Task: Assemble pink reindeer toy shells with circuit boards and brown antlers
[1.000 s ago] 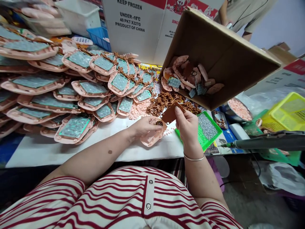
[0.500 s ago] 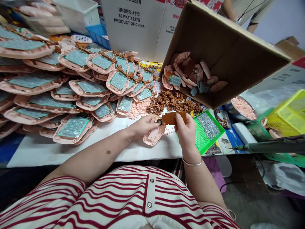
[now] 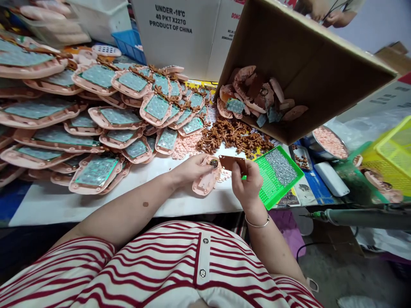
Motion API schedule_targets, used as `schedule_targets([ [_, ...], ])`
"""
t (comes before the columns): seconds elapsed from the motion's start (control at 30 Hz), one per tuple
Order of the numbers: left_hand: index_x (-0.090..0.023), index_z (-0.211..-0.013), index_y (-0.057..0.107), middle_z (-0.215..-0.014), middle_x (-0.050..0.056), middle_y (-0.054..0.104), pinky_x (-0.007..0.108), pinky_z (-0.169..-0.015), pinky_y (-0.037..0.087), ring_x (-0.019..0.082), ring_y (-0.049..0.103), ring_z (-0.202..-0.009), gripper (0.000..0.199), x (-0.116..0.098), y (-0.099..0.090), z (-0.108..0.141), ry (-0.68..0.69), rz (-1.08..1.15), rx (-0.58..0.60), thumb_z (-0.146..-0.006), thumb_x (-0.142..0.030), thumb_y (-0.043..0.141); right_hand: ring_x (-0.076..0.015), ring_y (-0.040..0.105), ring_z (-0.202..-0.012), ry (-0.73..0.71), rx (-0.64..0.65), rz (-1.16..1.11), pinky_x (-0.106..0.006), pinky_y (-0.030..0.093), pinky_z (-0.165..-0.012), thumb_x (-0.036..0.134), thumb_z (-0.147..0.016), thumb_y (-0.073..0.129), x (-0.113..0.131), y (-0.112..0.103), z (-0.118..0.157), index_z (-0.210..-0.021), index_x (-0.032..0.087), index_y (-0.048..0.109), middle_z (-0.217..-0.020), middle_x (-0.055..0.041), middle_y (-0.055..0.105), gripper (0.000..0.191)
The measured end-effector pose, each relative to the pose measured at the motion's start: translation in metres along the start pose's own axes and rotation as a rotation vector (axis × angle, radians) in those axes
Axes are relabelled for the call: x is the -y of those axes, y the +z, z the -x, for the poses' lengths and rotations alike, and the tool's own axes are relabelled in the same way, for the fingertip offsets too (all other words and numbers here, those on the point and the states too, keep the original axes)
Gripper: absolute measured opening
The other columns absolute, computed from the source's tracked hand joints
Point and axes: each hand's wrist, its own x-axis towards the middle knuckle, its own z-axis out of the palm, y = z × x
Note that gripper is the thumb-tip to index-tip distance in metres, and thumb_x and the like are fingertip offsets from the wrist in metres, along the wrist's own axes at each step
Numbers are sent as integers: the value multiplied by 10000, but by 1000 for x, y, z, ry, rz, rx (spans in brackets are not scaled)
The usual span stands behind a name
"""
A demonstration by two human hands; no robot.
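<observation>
A pink plastic shell (image 3: 204, 184) with a small round metal part near its top is held by my left hand (image 3: 192, 167), above the white table surface. The fingers of my right hand (image 3: 248, 182) pinch a flat brown board (image 3: 228, 163), tilted and just right of the shell. Shell and board look slightly apart. Behind my hands lies a heap of small brown parts (image 3: 229, 134), with small pink pieces (image 3: 186, 147) at its left. Right of my right hand, a green basket (image 3: 265, 184) holds many small metal pieces.
Stacked pink shells with grey-green boards (image 3: 94, 171) fill the left. A tilted cardboard box (image 3: 298, 72) with shell pieces stands behind. At right are a bowl of pink pieces (image 3: 330, 143), a yellow basket (image 3: 394, 158) and a screwdriver-like tool (image 3: 353, 218). Another person's hands show at the top.
My right hand has tilted the brown board and moved it slightly down, off the shell's round part. The tool at right sits lower in view. The other person's hands have come together.
</observation>
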Motion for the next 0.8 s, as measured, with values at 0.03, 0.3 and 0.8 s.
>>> schedule_targets([
  [0.03,-133,-928,590,-809,32,655,261,-645,455,134,606,-680,329,0,0,0,-8,-7,-4,-728,-314,777,-80,501,-534,70,-24,-2,-240,416,-517,304,-887,621,-2,0,0,-906,214,587,-679,36,578,98],
  [0.3,-150,-962,592,-794,34,690,286,-656,510,158,653,-668,236,2,6,3,38,-40,48,-785,-280,680,-84,426,-324,679,-18,-447,-219,324,-328,407,-865,638,-5,10,-4,-915,227,494,-465,116,485,236],
  [0.8,-145,-900,636,-799,27,672,256,-661,485,136,615,-687,224,-5,6,4,6,22,74,-706,-237,702,-127,585,-683,184,86,-117,-288,493,-617,385,-958,532,0,12,-10,-1030,229,578,-824,-7,636,178],
])
